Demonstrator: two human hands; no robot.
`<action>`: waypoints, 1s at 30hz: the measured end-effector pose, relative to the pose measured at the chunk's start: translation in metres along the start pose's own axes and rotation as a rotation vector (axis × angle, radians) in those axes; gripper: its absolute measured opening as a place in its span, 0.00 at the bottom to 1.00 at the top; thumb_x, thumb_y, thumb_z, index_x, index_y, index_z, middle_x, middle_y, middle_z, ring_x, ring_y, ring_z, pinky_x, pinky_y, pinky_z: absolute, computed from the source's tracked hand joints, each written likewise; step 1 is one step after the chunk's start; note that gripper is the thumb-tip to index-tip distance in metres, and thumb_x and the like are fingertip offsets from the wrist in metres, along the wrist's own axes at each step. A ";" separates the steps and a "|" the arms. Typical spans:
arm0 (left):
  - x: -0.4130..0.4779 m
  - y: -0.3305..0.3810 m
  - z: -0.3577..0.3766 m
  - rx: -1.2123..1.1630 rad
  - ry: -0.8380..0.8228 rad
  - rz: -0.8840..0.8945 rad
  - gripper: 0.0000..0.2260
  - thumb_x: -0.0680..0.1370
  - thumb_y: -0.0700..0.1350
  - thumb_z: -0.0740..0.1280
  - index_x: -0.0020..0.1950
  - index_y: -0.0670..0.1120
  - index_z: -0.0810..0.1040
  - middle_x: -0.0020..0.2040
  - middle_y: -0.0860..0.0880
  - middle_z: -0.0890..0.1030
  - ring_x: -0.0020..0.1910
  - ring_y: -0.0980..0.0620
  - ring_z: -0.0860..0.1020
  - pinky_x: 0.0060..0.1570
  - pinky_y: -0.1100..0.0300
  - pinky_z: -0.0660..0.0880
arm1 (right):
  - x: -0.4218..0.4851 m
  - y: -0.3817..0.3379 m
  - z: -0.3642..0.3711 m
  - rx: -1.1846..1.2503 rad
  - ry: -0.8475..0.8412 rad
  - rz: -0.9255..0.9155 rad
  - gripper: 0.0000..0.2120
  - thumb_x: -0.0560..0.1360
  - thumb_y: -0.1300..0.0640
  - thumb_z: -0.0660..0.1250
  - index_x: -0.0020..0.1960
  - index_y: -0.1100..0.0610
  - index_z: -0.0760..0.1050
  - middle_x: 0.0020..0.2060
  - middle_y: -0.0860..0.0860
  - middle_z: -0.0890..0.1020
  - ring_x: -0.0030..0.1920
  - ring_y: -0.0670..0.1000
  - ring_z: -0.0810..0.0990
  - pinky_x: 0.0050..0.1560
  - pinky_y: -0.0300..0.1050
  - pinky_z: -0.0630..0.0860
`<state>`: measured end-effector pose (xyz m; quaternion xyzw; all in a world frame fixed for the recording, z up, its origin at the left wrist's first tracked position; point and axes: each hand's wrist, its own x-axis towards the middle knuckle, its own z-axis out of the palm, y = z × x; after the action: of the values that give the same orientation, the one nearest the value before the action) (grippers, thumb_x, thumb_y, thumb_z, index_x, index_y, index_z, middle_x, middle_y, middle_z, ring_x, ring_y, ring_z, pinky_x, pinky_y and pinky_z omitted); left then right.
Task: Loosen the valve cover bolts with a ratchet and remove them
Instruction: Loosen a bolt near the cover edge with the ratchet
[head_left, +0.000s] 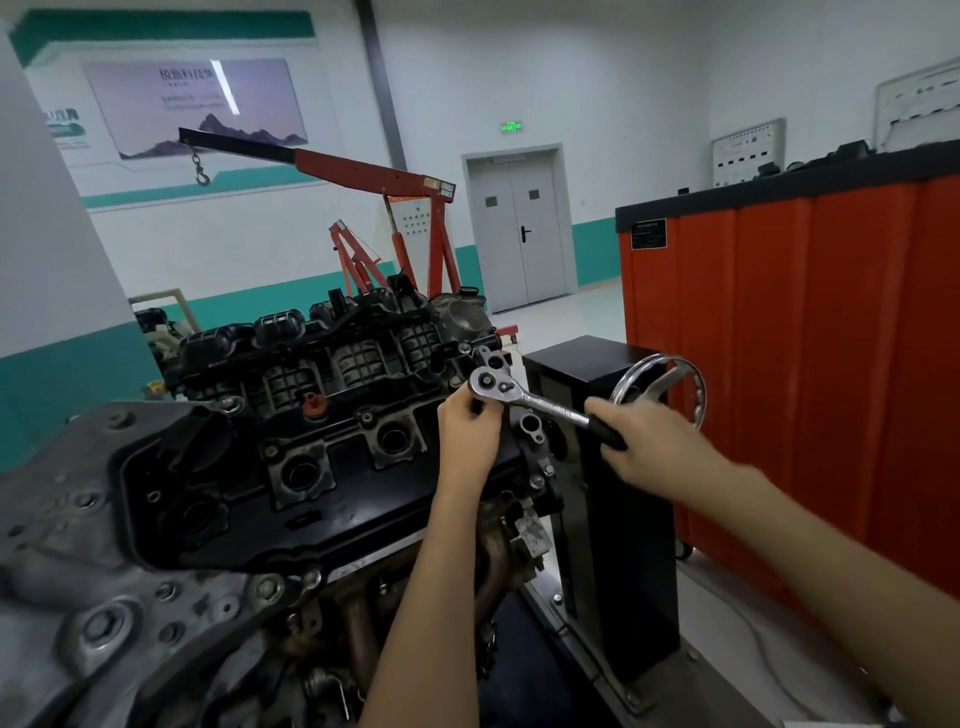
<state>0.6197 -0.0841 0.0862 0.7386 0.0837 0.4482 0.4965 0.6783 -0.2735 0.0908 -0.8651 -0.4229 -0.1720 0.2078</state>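
Note:
A black valve cover (311, 467) tops the engine on a stand in the middle of the head view. A chrome ratchet (530, 397) sits over the cover's right end, head up. My left hand (467, 431) curls its fingers around the socket under the ratchet head. My right hand (649, 441) grips the ratchet's black handle, out to the right. Small bolts (537, 482) show along the cover's right edge and another bolt (367, 417) near the middle. The bolt under the socket is hidden.
A chrome handwheel (670, 384) on the black engine stand (613, 519) sits just behind my right hand. A red tool cabinet (805, 364) fills the right side. A red engine crane (395, 218) stands behind the engine. The grey timing cover (104, 597) lies at lower left.

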 end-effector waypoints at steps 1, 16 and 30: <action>-0.001 -0.001 0.002 -0.009 0.009 0.009 0.09 0.77 0.34 0.63 0.37 0.38 0.76 0.34 0.47 0.74 0.36 0.54 0.69 0.37 0.59 0.66 | -0.015 -0.010 0.013 0.149 0.003 0.071 0.09 0.75 0.61 0.66 0.53 0.52 0.70 0.35 0.49 0.75 0.34 0.49 0.78 0.33 0.40 0.73; 0.006 0.006 -0.002 0.082 -0.099 0.022 0.11 0.76 0.34 0.63 0.34 0.41 0.76 0.30 0.52 0.74 0.29 0.63 0.67 0.31 0.69 0.64 | -0.008 0.003 -0.005 0.148 -0.144 0.022 0.12 0.76 0.63 0.66 0.56 0.52 0.71 0.36 0.50 0.76 0.34 0.49 0.78 0.33 0.38 0.73; 0.000 0.000 0.005 -0.007 0.010 0.040 0.21 0.77 0.36 0.68 0.28 0.51 0.66 0.24 0.59 0.68 0.28 0.63 0.64 0.30 0.69 0.63 | -0.047 -0.123 0.089 0.969 0.089 0.344 0.10 0.75 0.64 0.63 0.54 0.56 0.70 0.36 0.56 0.76 0.30 0.47 0.74 0.28 0.39 0.71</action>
<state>0.6232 -0.0874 0.0860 0.7362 0.0699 0.4622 0.4894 0.5629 -0.1904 0.0188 -0.7184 -0.2965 0.0435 0.6277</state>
